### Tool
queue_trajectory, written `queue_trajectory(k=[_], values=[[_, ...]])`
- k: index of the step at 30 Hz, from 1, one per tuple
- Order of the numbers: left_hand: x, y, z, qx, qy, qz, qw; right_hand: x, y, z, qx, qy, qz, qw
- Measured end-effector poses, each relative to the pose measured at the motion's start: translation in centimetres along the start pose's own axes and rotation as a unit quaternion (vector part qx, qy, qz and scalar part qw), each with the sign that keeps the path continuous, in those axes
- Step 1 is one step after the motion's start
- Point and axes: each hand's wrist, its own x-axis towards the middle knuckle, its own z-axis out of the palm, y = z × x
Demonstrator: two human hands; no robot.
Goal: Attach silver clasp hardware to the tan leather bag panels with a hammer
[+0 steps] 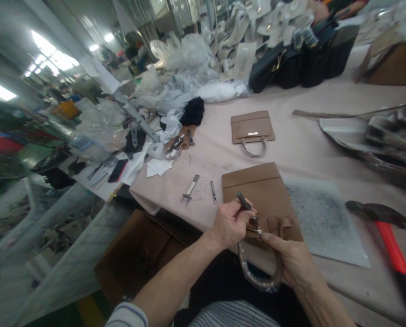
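Note:
A brown leather bag panel (pixel 262 188) lies at the table's near edge, with a plastic-wrapped handle (pixel 252 274) hanging over that edge. My left hand (pixel 232 222) is closed around a dark pen-like tool (pixel 244 200), its lower end near a small shiny metal fitting (pixel 259 231) on the panel. With thumb extended beside that fitting, my right hand (pixel 289 252) grips the panel's lower edge; its other fingers are mostly hidden beneath. Left of the panel lie a slim metal rod (pixel 213 191), a metal tool with prongs (pixel 191 188) and several tiny bits.
A red-handled hammer (pixel 393 245) and a translucent board (pixel 328 222) lie right. Beyond is a smaller brown panel (pixel 252 125). Black bags (pixel 301 59) and plastic wrapping (pixel 189 59) stand at the back. A brown box (pixel 134 259) sits below left. Another person's arm (pixel 351 9) shows at the top.

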Motion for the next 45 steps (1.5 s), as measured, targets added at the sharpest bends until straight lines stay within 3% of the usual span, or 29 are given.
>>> queue_trajectory(k=[4, 8, 12, 14, 17, 20, 22, 25, 27, 33, 41, 45], values=[[0.1, -2.1, 0.3, 0.022, 0.007, 0.001, 1.0, 0.6, -0.4, 0.0, -0.069, 0.052, 0.024, 0.996], [-0.5, -3.4, 0.2, 0.072, 0.004, 0.03, 0.997, 0.0, -0.1, -1.3, -0.113, 0.039, 0.039, 0.992], [-0.8, -3.8, 0.2, 0.105, 0.0, 0.061, 0.993, -1.6, 0.4, -3.4, -0.279, 0.031, 0.015, 0.96], [-0.7, -3.8, 0.2, 0.115, -0.001, 0.078, 0.99, -2.5, 0.4, -4.4, -0.437, 0.077, -0.085, 0.892], [-0.7, -3.7, 0.2, 0.131, -0.003, 0.107, 0.986, -3.4, 0.0, -5.1, -0.593, 0.154, -0.268, 0.743], [-0.7, -3.6, 0.2, 0.155, -0.004, 0.142, 0.978, -3.3, -0.1, -4.2, -0.636, 0.107, -0.404, 0.649], [-0.7, -3.5, 0.2, 0.171, -0.005, 0.161, 0.972, -2.8, 0.3, -3.1, -0.671, 0.059, -0.457, 0.581], [-0.6, -3.5, 0.2, 0.185, -0.014, 0.171, 0.968, -2.1, 1.4, -1.6, -0.716, 0.054, -0.452, 0.529], [-0.5, -3.5, 0.1, 0.182, -0.02, 0.165, 0.969, -2.0, 2.3, -1.3, -0.719, 0.072, -0.45, 0.526], [-0.6, -3.7, 0.2, 0.163, -0.011, 0.138, 0.977, -1.9, 4.0, -2.4, -0.667, 0.079, -0.456, 0.584], [-0.8, -3.8, 0.5, 0.172, -0.001, 0.137, 0.976, -1.8, 3.9, -2.4, -0.681, 0.064, -0.455, 0.57], [-0.8, -3.6, 0.4, 0.187, -0.016, 0.141, 0.972, -2.3, 3.8, -2.1, -0.675, 0.068, -0.445, 0.584]])
